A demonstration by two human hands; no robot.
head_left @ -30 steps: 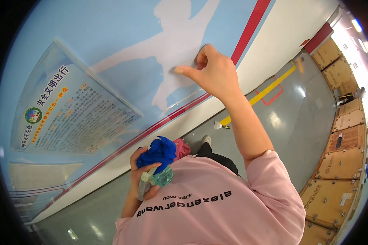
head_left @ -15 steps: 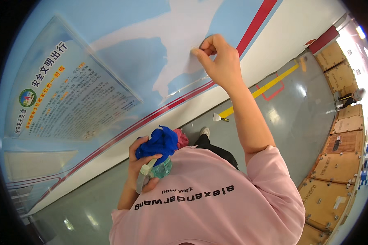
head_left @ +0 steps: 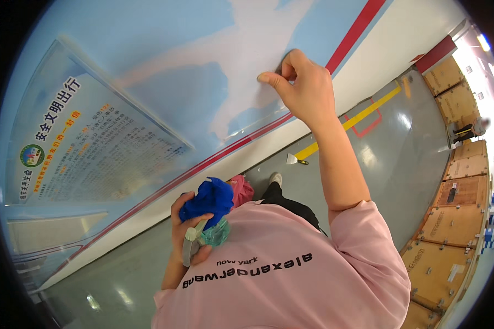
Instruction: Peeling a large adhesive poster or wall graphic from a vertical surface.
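My right hand (head_left: 304, 82) is raised at the blue and white printed wall panel (head_left: 175, 49). Its fingers are curled in and the thumb sticks out, its tip at or very near the panel surface. I see nothing held in it, though the curled fingertips are partly hidden. Low in front of my chest, my left hand (head_left: 182, 216) is closed around a crumpled blue cloth (head_left: 207, 198) and a spray bottle with a clear green body (head_left: 216, 233) and a pale trigger head. Just behind the cloth shows something pink and crumpled (head_left: 241, 191), possibly another cloth; what holds it is hidden.
A scraper (head_left: 295, 159) with a broad blade lies on the grey floor by the wall. Clear holders on the panel include one with a printed notice (head_left: 88, 131). Wooden crates (head_left: 450, 225) line the right side, with a person (head_left: 472, 130) near them.
My right hand has shifted slightly right and down, its thumb now straighter and farther from the curled fingers. The left hand, cloth and bottle have dropped a little.
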